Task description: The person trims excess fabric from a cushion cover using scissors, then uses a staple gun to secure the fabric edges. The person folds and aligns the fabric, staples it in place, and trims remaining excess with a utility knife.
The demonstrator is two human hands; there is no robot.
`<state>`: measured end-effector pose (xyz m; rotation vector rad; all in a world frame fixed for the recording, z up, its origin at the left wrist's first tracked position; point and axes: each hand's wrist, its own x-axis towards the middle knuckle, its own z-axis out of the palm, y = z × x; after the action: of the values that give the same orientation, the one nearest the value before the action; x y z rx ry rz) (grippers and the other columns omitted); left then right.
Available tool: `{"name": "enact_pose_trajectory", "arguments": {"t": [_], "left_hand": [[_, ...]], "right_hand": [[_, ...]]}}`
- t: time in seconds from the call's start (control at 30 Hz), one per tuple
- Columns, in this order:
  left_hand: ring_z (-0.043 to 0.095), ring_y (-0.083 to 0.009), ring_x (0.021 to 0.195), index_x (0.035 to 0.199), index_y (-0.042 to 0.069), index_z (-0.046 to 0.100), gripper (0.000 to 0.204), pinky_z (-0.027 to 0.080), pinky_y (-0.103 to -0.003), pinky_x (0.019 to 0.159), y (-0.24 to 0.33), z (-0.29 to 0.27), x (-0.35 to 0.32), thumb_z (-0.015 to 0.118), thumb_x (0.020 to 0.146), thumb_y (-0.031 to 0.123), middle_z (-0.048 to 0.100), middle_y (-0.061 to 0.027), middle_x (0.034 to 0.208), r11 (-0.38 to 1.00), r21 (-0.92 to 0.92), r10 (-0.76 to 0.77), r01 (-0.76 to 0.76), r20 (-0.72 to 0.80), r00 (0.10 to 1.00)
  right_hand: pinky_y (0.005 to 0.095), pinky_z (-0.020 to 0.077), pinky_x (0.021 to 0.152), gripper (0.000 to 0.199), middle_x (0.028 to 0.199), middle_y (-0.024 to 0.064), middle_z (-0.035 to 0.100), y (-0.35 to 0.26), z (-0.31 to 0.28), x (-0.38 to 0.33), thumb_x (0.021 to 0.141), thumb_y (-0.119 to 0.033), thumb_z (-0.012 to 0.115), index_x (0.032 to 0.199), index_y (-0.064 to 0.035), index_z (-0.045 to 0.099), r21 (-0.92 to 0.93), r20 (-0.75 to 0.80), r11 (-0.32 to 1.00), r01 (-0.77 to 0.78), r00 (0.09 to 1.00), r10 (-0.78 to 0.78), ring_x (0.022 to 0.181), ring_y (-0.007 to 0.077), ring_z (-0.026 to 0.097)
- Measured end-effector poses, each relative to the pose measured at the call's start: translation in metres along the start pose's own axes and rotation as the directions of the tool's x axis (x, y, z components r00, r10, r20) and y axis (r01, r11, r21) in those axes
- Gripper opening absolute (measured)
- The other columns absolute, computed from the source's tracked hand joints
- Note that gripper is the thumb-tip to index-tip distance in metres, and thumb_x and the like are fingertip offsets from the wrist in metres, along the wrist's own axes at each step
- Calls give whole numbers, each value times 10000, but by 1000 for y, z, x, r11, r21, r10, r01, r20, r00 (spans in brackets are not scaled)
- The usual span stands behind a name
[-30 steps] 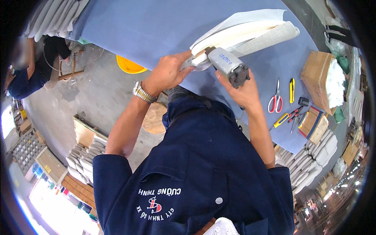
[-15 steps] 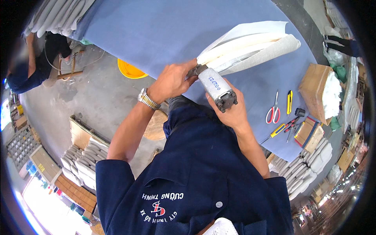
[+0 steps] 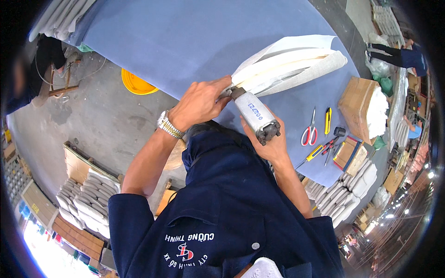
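White tube (image 3: 256,116) between both hands (image 3: 199,101)

L hand (image 3: 200,101) pinches white fabric (image 3: 287,65) | R hand (image 3: 268,144) holds cylinder (image 3: 254,115)

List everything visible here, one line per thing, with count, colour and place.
grey cylinder: one, grey-white with a dark end cap, cradled in the right hand
white fabric sleeve: one, white, lying on the table, its mouth at the cylinder's top
table: one, blue top, upper middle
scissors: one, red handles, on the table right of the cylinder
utility knife: one, yellow, beside the scissors
cardboard box: one, brown, holding white material, table's right end
bucket: one, yellow, on the floor under the table's edge
wristwatch: one, metal, left wrist
left hand: fingers gripping the sleeve's mouth
right hand: under the cylinder
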<state>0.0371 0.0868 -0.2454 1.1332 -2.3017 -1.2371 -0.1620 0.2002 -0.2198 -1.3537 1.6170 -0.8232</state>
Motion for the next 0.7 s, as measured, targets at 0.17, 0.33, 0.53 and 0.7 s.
{"name": "enact_pose_trajectory", "arguments": {"t": [0.17, 0.33, 0.53, 0.7], "left_hand": [[685, -446, 884, 1290, -6, 621, 493, 540, -493, 747, -1, -2, 2, 738, 820, 87, 714, -267, 1036, 1000, -4, 9, -9, 17, 1000], [683, -440, 883, 1267, -6, 627, 471, 538, -486, 732, -1, -1, 2, 732, 816, 78, 717, -256, 1012, 1000, 6, 7, -7, 16, 1000], [691, -431, 932, 1312, 9, 623, 521, 555, -471, 770, -2, 3, -2, 729, 805, 64, 702, -238, 1178, 1000, 0, 23, -23, -8, 1000], [691, -435, 967, 1341, 36, 593, 497, 586, -479, 751, -6, 9, -6, 712, 861, 87, 663, -221, 1309, 998, 34, 60, -59, -41, 997]], "right_hand": [[383, 557, 816, 361, 993, 169, 737, -1, 0, 1, 835, -88, 741, 1172, -1, 647, -44, 12, 999, 19, 1000, -18, 939, 333, 717], [432, 559, 782, 372, 945, 201, 725, -6, 2, 3, 808, -101, 737, 1158, -26, 635, -31, -4, 999, -22, 1000, 22, 924, 429, 707], [428, 551, 771, 340, 916, 212, 708, -1, -3, 5, 813, -88, 720, 1136, -27, 631, -81, 48, 997, -19, 999, 23, 905, 442, 696], [331, 549, 830, 290, 999, 152, 738, -9, -8, 6, 878, -40, 723, 1149, 34, 651, -91, 101, 996, -20, 994, 30, 920, 210, 723]]}}
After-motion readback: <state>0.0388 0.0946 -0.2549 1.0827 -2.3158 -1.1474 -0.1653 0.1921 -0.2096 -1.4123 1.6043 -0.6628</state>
